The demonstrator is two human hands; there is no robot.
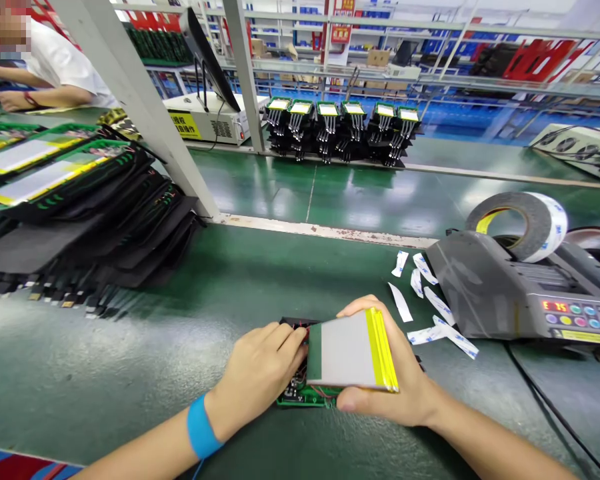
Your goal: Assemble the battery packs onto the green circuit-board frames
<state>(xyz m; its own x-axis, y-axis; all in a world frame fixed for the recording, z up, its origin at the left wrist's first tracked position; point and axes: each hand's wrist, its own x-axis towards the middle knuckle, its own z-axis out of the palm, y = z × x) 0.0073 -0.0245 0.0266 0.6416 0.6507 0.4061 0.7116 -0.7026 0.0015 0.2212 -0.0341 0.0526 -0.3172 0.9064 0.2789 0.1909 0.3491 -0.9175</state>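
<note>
My right hand (400, 373) grips a silver pouch battery pack (347, 350) with yellow tape at its right end and a dark green strip at its left. The pack is tilted above a green-framed circuit board (307, 402) that lies on the bench and is partly hidden under it. My left hand (263, 367), with a blue band (203, 427) on the wrist, is over the board's left side. Its fingers are bent and close together by thin red wires at the pack's left end. What the fingertips hold is hidden.
Peeled white tape liners (400, 303) lie right of my hands, beside a grey tape dispenser (495, 293) bearing tape rolls (555, 223). Stacked assemblies (90, 220) stand at left, more (340, 130) beyond the metal rail (330, 231). A co-worker (60, 67) is at far left.
</note>
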